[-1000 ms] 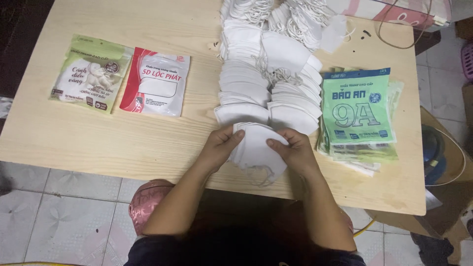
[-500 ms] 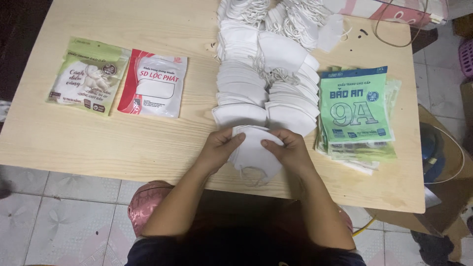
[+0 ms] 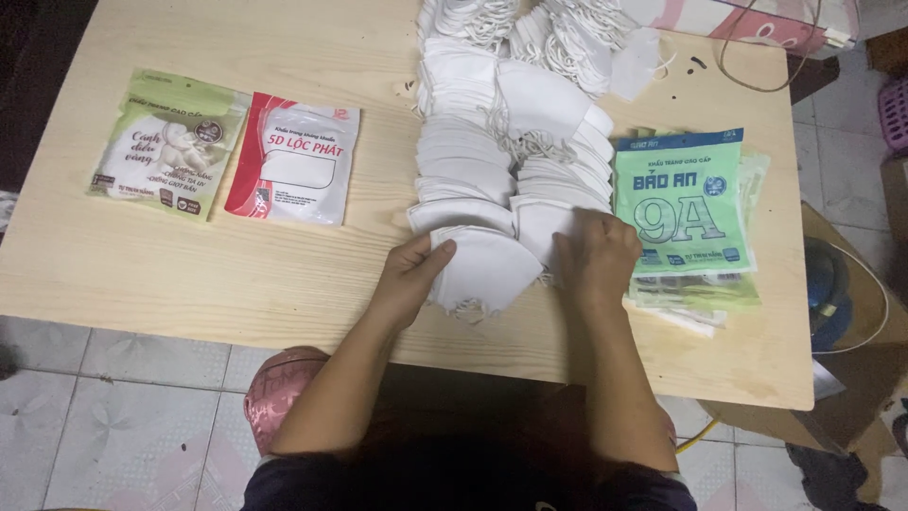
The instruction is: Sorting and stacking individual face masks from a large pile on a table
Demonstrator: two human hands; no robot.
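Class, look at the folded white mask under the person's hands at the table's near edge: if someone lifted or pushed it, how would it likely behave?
The folded white mask looks thin and fabric-like, so it would probably flex rather than stay stiff. Lying flat on the wooden table, it should slide, not roll. Its loops at the lower edge may dangle or snag. The left hand pins it with fingertips alone, suggesting it is light.
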